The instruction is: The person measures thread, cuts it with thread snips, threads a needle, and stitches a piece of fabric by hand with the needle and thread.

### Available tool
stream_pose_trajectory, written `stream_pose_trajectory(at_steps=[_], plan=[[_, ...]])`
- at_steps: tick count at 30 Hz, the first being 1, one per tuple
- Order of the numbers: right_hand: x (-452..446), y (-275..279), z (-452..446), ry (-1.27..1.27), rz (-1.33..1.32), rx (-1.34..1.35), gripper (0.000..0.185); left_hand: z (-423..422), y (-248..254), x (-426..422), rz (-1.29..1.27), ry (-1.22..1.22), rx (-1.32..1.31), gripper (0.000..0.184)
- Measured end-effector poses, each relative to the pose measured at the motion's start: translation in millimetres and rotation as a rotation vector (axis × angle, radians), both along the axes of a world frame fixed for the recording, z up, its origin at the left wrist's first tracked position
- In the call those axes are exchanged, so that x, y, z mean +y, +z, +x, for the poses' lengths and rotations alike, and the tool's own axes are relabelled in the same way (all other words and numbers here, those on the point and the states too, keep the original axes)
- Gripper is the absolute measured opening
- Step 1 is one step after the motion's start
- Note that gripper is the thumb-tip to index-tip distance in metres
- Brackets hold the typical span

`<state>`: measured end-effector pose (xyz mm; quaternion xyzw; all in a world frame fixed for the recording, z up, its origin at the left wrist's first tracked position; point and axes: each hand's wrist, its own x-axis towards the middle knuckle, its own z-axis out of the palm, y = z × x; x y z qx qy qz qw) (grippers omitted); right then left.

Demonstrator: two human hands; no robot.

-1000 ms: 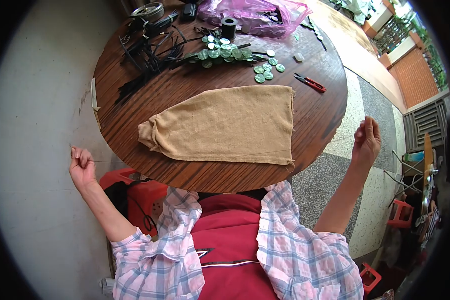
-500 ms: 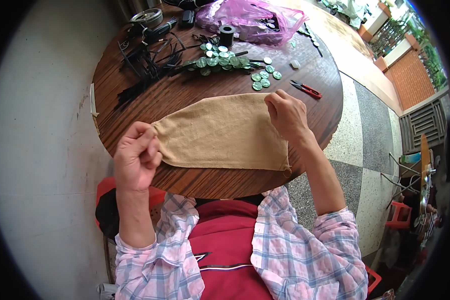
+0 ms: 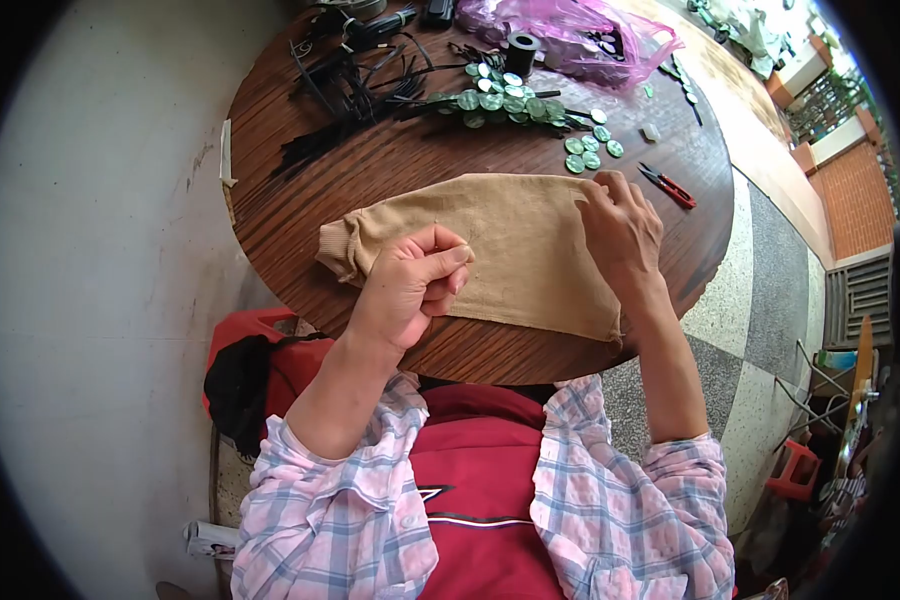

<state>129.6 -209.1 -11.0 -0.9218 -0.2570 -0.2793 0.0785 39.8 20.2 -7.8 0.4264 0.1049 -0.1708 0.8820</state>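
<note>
A tan fabric sleeve (image 3: 530, 245) lies flat on the table, its ribbed cuff (image 3: 336, 246) at the left end. My left hand (image 3: 415, 280) is over the sleeve's middle, thumb and forefinger pinched together. Whatever that pinch holds, if anything, is too small to make out. At the sleeve's upper right corner, my right hand (image 3: 622, 230) has its fingers curled on the fabric edge. Red-handled thread snips (image 3: 667, 186) lie just beyond my right hand, near several round green shell-like discs (image 3: 590, 150).
The round wooden table (image 3: 300, 215) carries black cords (image 3: 355, 100), a black spool (image 3: 522, 52) and a pink plastic bag (image 3: 570, 35) at the back. A red stool (image 3: 240, 330) with dark cloth stands at the left, by the wall.
My left hand has left the cuff end and moved right, over the sleeve's middle; the cuff now shows. My right hand stays at the upper right corner. The view has shifted left.
</note>
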Motion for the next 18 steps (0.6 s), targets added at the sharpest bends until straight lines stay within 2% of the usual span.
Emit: stream_pose_trajectory(at_steps=[3, 6, 18], plan=[[11.5, 20.0, -28.0, 0.283, 0.355, 0.102, 0.016, -2.5, 1.6, -2.6, 0.029, -0.019, 0.000, 0.003], [25.6, 39.2, -49.6, 0.518, 0.460, 0.200, 0.023, -5.3, 5.1, -6.8, 0.094, -0.041, -0.021, 0.004], [36.0, 34.5, -58.8, 0.586, 0.208, 0.227, 0.025, -20.5, 17.6, -21.3, 0.344, -0.064, -0.155, 0.005]])
